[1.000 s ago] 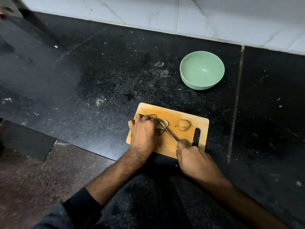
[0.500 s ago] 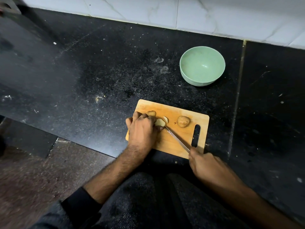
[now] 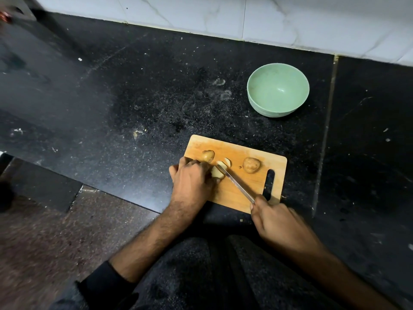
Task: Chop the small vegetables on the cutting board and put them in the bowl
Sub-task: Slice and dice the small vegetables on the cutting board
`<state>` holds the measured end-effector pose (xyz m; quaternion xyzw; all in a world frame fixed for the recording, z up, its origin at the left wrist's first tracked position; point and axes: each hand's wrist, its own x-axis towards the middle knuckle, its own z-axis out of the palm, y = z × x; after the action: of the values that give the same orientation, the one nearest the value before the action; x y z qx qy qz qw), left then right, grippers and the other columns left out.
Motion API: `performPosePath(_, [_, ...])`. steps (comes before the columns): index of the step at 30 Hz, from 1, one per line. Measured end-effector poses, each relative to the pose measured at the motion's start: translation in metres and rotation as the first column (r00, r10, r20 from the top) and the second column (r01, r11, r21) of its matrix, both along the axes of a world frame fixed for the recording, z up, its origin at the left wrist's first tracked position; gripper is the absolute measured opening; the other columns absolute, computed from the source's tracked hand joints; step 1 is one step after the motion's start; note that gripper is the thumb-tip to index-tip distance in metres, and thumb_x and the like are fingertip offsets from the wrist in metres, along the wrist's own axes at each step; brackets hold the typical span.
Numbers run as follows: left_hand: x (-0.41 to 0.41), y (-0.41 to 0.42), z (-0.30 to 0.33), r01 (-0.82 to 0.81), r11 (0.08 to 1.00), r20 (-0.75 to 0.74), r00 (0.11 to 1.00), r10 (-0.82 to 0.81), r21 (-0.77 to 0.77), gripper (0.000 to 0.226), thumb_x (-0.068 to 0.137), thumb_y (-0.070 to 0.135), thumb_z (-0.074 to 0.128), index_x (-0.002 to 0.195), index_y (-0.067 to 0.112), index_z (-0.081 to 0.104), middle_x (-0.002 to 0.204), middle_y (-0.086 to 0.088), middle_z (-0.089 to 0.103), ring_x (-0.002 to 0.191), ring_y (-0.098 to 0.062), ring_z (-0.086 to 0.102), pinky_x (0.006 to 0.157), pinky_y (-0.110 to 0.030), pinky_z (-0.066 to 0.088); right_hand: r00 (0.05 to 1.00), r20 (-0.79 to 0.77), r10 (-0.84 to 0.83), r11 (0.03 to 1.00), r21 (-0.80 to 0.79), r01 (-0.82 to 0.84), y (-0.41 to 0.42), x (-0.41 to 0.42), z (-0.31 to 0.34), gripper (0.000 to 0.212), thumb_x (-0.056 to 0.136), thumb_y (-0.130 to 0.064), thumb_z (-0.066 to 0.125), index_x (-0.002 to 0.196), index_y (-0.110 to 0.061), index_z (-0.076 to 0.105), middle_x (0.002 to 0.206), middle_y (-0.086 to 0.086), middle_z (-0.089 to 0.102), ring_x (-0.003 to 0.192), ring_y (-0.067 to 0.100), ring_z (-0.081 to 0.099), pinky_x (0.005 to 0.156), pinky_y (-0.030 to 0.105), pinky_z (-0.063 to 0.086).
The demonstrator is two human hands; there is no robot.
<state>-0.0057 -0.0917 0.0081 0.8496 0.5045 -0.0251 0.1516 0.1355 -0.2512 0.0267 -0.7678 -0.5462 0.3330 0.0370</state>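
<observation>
Black speckled tabletop point(image 3: 138, 104) is carrying a wooden cutting board point(image 3: 234, 193) near its front edge. On it, the left hand point(image 3: 192, 182) is curling over a pale cut vegetable point(image 3: 217, 172), while the right hand point(image 3: 276, 220) is gripping a knife point(image 3: 237, 185), its blade running diagonally up-left onto that piece. Two whole vegetables point(image 3: 251, 165) are lying on the board. A green bowl point(image 3: 278, 90) is sitting well beyond, near the white tiled wall point(image 3: 290, 23).
</observation>
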Motion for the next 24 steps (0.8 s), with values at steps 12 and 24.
performPosePath(12, [0.0, 0.001, -0.005, -0.018, 1.0, 0.008, 1.0, 0.017, 0.026, 0.032, 0.085, 0.051, 0.069, 0.103, 0.024, 0.07, 0.103, 0.004, 0.07, 0.114, -0.021, 0.043, 0.079, -0.036, 0.016, 0.998, 0.029, 0.054, 0.998, 0.027, -0.055, 0.012, -0.015, -0.009, 0.023, 0.107, -0.035, 0.024, 0.111, -0.02, 0.041, 0.072, -0.008, 0.048, 0.056, 0.002, 0.047, 0.056, 0.026, 0.046])
performPosePath(24, [0.0, 0.0, -0.008, -0.016, 0.999, -0.013, 1.0, 0.017, 0.05, 0.03, 0.087, 0.047, 0.066, 0.104, 0.023, 0.071, 0.105, 0.003, 0.069, 0.116, -0.021, 0.043, 0.082, -0.037, 0.018, 0.995, 0.068, 0.066, 0.997, -0.04, -0.063, 0.023, -0.015, -0.011, 0.009, 0.108, -0.022, 0.025, 0.108, -0.022, 0.034, 0.081, -0.001, 0.063, 0.07, 0.016, 0.065, 0.064, 0.035, 0.054])
